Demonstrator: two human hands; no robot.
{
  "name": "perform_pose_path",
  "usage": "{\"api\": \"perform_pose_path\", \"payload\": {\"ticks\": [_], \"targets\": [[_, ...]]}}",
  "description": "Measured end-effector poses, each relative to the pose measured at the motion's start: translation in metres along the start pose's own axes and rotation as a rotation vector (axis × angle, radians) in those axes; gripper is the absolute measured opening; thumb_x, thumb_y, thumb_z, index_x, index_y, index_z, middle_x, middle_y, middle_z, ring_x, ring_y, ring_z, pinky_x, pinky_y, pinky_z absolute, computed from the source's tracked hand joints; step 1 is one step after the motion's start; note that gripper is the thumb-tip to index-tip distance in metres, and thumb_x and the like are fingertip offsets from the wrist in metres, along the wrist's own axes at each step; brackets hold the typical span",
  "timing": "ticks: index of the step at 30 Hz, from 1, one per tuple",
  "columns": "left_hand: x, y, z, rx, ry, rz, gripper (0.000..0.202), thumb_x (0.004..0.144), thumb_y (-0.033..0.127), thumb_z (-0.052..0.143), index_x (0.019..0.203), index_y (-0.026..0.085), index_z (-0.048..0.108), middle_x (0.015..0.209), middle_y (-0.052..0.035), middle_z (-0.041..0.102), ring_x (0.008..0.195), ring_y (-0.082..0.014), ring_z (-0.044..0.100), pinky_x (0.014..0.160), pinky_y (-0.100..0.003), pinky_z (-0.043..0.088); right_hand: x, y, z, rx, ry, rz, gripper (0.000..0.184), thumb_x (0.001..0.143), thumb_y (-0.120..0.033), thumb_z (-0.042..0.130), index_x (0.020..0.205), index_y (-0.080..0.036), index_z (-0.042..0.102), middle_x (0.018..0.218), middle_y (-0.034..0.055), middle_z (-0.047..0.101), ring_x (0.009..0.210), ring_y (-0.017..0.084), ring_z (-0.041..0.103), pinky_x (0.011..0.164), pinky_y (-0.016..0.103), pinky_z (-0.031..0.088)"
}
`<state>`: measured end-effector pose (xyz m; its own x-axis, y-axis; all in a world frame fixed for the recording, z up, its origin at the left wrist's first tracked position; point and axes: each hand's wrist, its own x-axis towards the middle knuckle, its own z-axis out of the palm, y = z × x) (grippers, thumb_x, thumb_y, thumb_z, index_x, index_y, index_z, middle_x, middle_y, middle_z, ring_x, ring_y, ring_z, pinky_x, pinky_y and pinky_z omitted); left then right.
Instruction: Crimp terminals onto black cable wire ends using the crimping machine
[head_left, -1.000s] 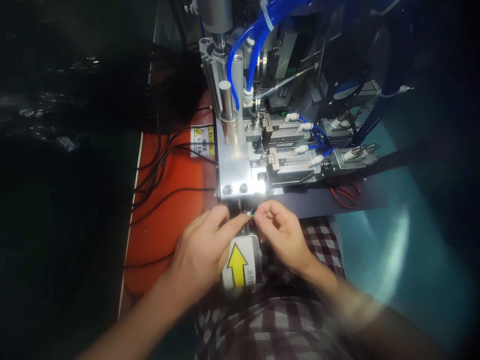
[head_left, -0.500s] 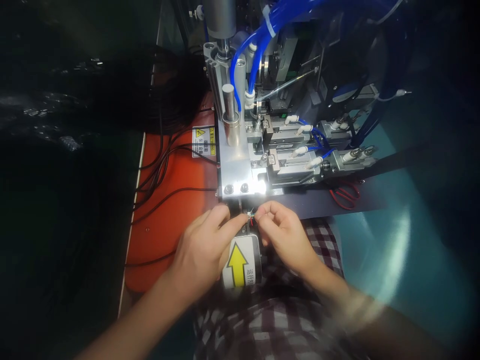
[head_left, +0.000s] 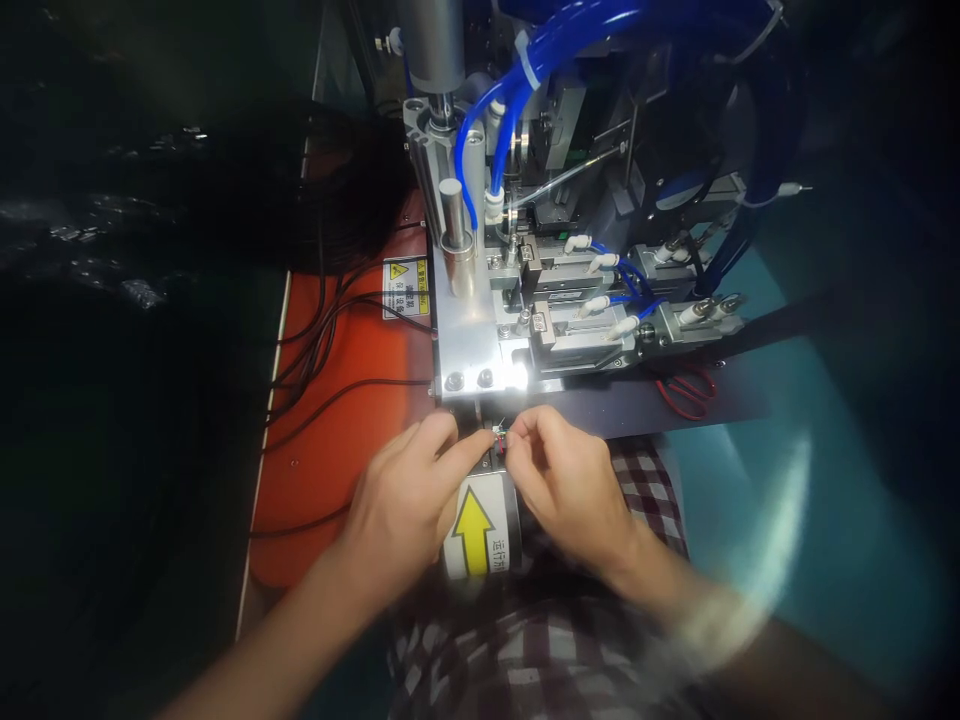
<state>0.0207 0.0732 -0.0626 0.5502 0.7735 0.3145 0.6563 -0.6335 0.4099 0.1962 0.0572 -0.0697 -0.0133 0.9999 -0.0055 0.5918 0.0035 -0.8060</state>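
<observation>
My left hand (head_left: 409, 495) and my right hand (head_left: 566, 480) meet just below the front edge of a metal machine (head_left: 480, 320). Both pinch the thin coloured wire ends (head_left: 501, 436) of a small cable, held between their fingertips. The left forefinger and thumb press from the left, the right fingers curl in from the right. Under the hands sits a cylinder with a yellow arrow label (head_left: 476, 540), partly covered by my left hand.
The machine carries a steel cylinder (head_left: 454, 240), blue air hoses (head_left: 517, 90) and white fittings. Black cables (head_left: 330, 330) run over an orange panel (head_left: 337, 450) at the left. Red wires (head_left: 686, 392) lie at the right. A teal surface (head_left: 757, 470) spreads right. The far left is dark.
My right hand has shifted slightly left, closer onto the wire ends. The view has tipped a little; my left hand keeps its place.
</observation>
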Motion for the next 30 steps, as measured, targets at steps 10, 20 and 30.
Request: {"api": "perform_pose_path", "payload": {"ticks": [10, 20, 30], "targets": [[-0.0011, -0.0017, 0.0003, -0.01, -0.014, 0.001, 0.029, 0.091, 0.011, 0.046, 0.108, 0.01, 0.069, 0.076, -0.0064, 0.055, 0.064, -0.014, 0.052, 0.053, -0.024, 0.046, 0.0067, 0.0017, -0.0041, 0.262, -0.138, 0.182, 0.01, 0.085, -0.023, 0.048, 0.076, -0.019, 0.051, 0.058, -0.0024, 0.054, 0.053, 0.013, 0.051, 0.055, 0.026, 0.038], [-0.0011, -0.0014, 0.0004, -0.01, -0.019, 0.002, 0.028, 0.091, 0.012, 0.047, 0.108, 0.01, 0.069, 0.076, -0.0065, 0.054, 0.063, -0.0138, 0.052, 0.053, -0.024, 0.045, 0.0054, 0.006, -0.0007, 0.491, -0.23, 0.322, 0.012, 0.087, -0.027, 0.048, 0.077, -0.02, 0.051, 0.052, -0.0049, 0.051, 0.048, 0.012, 0.05, 0.05, 0.024, 0.039], [-0.0012, -0.002, -0.0002, -0.009, -0.018, 0.009, 0.028, 0.09, 0.011, 0.047, 0.108, 0.009, 0.069, 0.076, -0.0064, 0.054, 0.064, -0.0138, 0.052, 0.053, -0.024, 0.045, 0.0061, 0.0004, -0.0018, 0.441, -0.18, 0.316, 0.008, 0.082, -0.019, 0.049, 0.074, -0.02, 0.052, 0.054, -0.0051, 0.052, 0.048, 0.011, 0.048, 0.05, 0.024, 0.038]]}}
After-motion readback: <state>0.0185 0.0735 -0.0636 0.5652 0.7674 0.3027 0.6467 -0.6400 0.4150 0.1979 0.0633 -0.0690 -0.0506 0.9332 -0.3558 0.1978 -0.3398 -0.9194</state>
